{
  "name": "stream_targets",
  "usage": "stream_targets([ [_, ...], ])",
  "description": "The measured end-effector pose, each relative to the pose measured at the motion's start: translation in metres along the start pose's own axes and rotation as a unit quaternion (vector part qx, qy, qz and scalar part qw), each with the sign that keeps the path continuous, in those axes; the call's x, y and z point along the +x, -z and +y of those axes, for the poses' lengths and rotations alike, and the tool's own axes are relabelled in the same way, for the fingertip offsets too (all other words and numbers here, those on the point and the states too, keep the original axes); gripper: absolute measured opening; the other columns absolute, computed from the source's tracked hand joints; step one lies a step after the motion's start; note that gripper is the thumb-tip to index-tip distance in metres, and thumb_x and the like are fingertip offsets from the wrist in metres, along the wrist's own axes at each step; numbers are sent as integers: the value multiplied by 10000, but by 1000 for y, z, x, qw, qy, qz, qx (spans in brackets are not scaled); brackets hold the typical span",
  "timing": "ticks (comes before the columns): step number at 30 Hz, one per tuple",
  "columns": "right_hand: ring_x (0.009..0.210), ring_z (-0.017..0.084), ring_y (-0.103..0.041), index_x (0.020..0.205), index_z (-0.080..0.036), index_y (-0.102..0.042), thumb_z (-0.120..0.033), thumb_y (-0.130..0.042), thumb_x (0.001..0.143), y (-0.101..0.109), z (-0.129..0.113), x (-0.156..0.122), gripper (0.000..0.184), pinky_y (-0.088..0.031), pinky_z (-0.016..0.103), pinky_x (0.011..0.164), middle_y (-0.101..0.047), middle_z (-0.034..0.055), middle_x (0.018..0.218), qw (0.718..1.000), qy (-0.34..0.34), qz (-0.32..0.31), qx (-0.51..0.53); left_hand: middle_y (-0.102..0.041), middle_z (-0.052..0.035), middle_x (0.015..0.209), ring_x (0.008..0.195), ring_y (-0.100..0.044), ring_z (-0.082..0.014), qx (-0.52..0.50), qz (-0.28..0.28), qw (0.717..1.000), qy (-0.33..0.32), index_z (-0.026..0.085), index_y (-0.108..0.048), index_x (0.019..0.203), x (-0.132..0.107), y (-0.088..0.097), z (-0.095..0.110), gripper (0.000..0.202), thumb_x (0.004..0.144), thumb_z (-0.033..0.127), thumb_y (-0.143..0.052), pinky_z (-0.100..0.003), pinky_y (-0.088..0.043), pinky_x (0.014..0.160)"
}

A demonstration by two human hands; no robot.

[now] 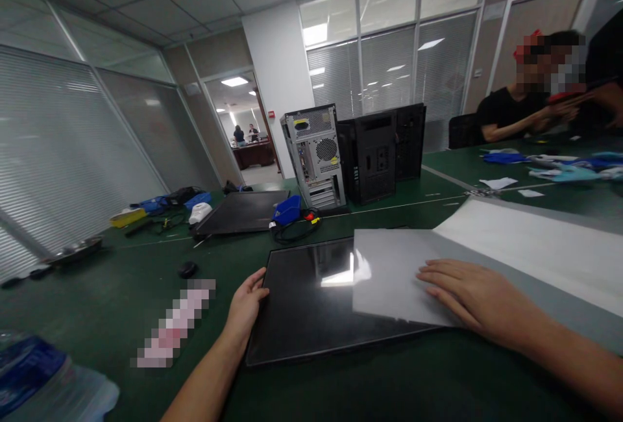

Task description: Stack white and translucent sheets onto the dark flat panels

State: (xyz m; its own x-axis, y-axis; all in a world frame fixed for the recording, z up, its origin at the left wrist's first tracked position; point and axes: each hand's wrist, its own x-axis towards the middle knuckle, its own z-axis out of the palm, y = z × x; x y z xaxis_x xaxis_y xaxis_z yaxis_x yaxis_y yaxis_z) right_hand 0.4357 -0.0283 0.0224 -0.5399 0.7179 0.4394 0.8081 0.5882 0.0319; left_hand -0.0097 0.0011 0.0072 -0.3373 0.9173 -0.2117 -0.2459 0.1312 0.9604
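A dark, glossy screen panel [302, 311] lies flat in front of me, with ceiling light mirrored on it. A translucent whitish sheet [384, 279] covers its right part. At the panel's left edge is my left hand [246, 305], its thumb on top and its fingers curled round the rim. My right hand [467, 289] rests flat on the sheet, fingers stretched out and lying close together. Beyond that hand a large white sheet [530, 240] spreads over the right side, partly curled up. What lies under my right palm is hidden.
Computer cases [316, 156] stand upright at the back. Another dark panel [243, 211] lies behind, beside a blue bin [287, 210] and cables. A water bottle [48, 376] is at the near left, a round black object [187, 270] farther in. A person [511, 110] sits at the far right.
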Motion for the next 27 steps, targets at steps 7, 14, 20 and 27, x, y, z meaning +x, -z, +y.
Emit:
stream_targets([
  [7, 1012, 271, -607, 1105, -223, -680, -524, -350, 910, -13, 23, -11, 488, -480, 501, 895, -641, 96, 1151, 984, -163, -54, -36, -716, -99, 1090, 872, -704, -181, -1, -3, 1000, -6, 186, -613, 1175, 5, 3, -4, 502, 721, -19, -549, -314, -518, 835],
  [14, 1290, 262, -428, 1396, -330, -425, -552, -398, 896, -5, 18, -7, 548, -370, 531, 1050, -447, 17, 1424, 986, -123, -72, 88, -708, -91, 1109, 857, -702, -177, 8, -15, 1000, -16, 195, -625, 1136, 9, 7, -7, 448, 728, 22, -566, -307, -515, 813],
  [20, 1088, 265, -579, 1165, -271, -647, -555, -412, 889, -4, 14, -8, 461, -461, 517, 939, -633, 57, 1184, 987, -122, -82, 65, -704, -87, 1119, 840, -697, -172, 7, -13, 1000, -20, 196, -638, 1115, 8, 6, -7, 419, 729, 42, -579, -302, -511, 800],
  [27, 1266, 240, -453, 1234, -314, -602, -476, -422, 913, 2, 4, -4, 402, -370, 499, 1059, -556, 12, 1315, 983, -49, -103, 146, -703, -87, 1126, 882, -689, -169, 30, 5, 999, -23, 194, -661, 1097, 8, 6, -5, 402, 732, 42, -581, -309, -495, 855],
])
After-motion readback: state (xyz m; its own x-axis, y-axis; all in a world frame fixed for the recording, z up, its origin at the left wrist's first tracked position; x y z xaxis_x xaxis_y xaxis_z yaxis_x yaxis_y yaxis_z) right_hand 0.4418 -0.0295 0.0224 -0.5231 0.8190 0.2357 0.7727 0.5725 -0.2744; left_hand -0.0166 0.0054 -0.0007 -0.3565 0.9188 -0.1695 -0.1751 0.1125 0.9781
